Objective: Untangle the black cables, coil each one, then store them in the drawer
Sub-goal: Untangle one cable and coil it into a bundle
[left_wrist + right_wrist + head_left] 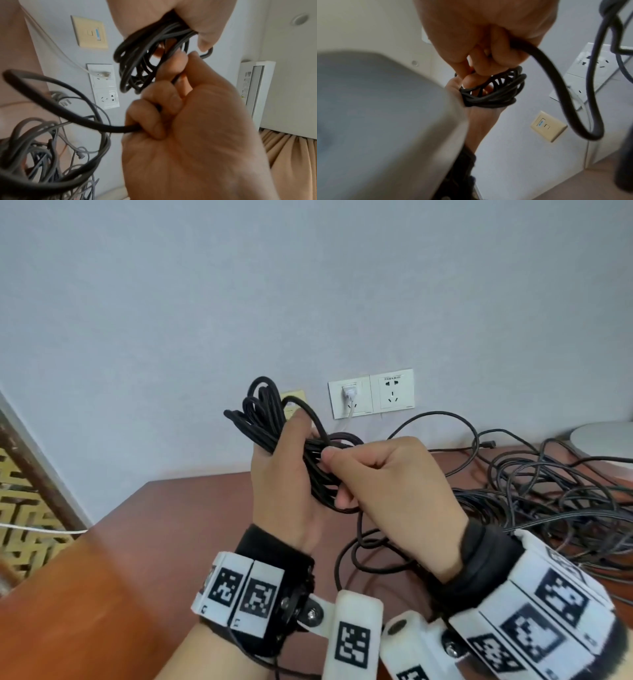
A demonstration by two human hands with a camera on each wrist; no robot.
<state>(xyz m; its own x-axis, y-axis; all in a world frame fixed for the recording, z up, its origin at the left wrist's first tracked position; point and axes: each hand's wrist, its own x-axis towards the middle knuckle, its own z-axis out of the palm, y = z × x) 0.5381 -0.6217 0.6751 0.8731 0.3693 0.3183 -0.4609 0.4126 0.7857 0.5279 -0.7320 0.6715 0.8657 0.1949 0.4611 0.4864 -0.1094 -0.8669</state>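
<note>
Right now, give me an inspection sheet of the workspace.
Surface: reddish-brown desk against the wall.
Job's things: coiled black cable held above the desk; drawer not seen.
Clutter: round white object at far right.
Grippers: left hand grips the coil; right hand has its fingers curled round a strand.
Cables: tangled black cables heaped at right.
Surroundings: wall sockets, one with a white plug.

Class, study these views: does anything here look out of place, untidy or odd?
Yes. A heap of tangled black cables sprawls over the wooden table at the right. The coil gripped by the left hand has uneven loops, and the right hand pinches its loose tail.
</note>
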